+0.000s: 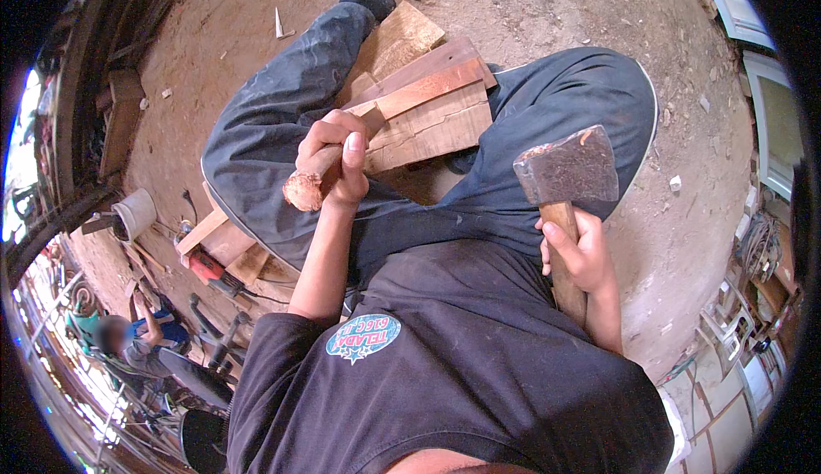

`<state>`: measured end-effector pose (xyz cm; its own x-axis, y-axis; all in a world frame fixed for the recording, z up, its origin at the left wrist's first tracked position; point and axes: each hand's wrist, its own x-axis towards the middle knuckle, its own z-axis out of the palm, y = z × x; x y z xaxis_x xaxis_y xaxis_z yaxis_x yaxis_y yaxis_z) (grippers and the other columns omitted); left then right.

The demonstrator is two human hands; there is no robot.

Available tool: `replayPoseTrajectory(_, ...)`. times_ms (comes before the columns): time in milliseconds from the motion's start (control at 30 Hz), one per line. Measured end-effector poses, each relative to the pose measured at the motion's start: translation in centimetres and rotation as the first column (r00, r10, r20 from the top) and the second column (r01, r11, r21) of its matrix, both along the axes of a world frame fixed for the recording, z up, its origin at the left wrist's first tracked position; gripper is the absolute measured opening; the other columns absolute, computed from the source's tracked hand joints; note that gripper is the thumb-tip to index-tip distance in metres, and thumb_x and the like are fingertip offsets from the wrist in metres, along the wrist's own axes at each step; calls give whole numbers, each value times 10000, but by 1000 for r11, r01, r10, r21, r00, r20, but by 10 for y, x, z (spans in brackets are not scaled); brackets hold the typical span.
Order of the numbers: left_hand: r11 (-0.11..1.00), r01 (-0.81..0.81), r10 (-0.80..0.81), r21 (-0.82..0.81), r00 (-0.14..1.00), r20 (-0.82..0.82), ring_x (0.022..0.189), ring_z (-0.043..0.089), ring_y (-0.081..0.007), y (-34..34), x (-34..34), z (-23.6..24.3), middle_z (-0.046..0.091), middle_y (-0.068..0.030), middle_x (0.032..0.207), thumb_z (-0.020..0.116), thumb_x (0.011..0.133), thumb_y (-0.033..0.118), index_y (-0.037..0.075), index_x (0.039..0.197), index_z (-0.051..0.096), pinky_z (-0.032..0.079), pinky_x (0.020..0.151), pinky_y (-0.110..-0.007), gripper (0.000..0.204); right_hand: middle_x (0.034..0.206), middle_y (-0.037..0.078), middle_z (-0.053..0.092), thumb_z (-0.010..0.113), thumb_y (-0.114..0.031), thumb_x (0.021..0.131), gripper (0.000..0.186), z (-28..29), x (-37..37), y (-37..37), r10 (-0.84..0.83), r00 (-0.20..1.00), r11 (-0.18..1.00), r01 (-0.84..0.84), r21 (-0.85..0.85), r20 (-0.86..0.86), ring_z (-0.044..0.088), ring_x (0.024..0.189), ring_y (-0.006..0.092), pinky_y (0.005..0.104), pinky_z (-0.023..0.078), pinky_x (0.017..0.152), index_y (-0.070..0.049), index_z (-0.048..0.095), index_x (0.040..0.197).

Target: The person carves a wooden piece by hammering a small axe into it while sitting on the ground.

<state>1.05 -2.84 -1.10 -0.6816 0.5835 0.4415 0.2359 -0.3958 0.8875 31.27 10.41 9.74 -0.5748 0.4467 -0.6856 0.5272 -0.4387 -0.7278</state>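
**Axe (568, 168) and stick (304, 190), one to each hand**

In the head view, the right hand (581, 252) is closed round the axe's handle, thumb lying along it, with the head upward in front of the right thigh (569, 89). The left hand (338, 162) is curled round the stick, whose rough-cut end sticks out toward the body; its far part reaches over the boards (432, 132) between the legs. Whether it bears on them I can't tell.

For good work, I'd brace the stick firmly on the boards, keep the left fingers well back from the cutting line, take short, light strokes, and angle the blade away from both thighs.
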Motion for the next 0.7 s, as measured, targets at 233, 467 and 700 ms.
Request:
replayPoseTrajectory(233, 998, 57, -60, -38, 994, -86, 588, 515, -168, 3, -3, -5, 569, -74, 677, 597, 885, 67, 30, 742, 478, 443, 596, -295, 189, 646, 31, 589, 637, -215, 949, 230, 1, 1, 1, 8, 1000, 1000, -8, -22, -9, 564, 520, 98, 263, 473, 476, -12, 589, 853)
replayPoseTrajectory(467, 992, 59, -52, -112, 997, 61, 572, 458, -105, 6, -6, 4, 527, -42, 639, 587, 907, 98, 41, 723, 453, 382, 548, -249, 234, 658, 87, 597, 601, -206, 961, 258, -2, 4, 1, 47, 999, 999, -48, -7, -18, 586, 524, 135, 276, 494, 486, 49, 583, 992)
replayPoseTrajectory(700, 989, -5, 3, -145, 1000, -13, 551, 467, -106, 6, -5, 0, 542, -47, 625, 584, 912, 106, 39, 713, 456, 382, 531, -256, 246, 652, 59, 593, 619, -202, 953, 225, -2, 5, 1, 34, 999, 999, -34, -7, -19, 578, 521, 120, 273, 494, 483, 19, 586, 925)
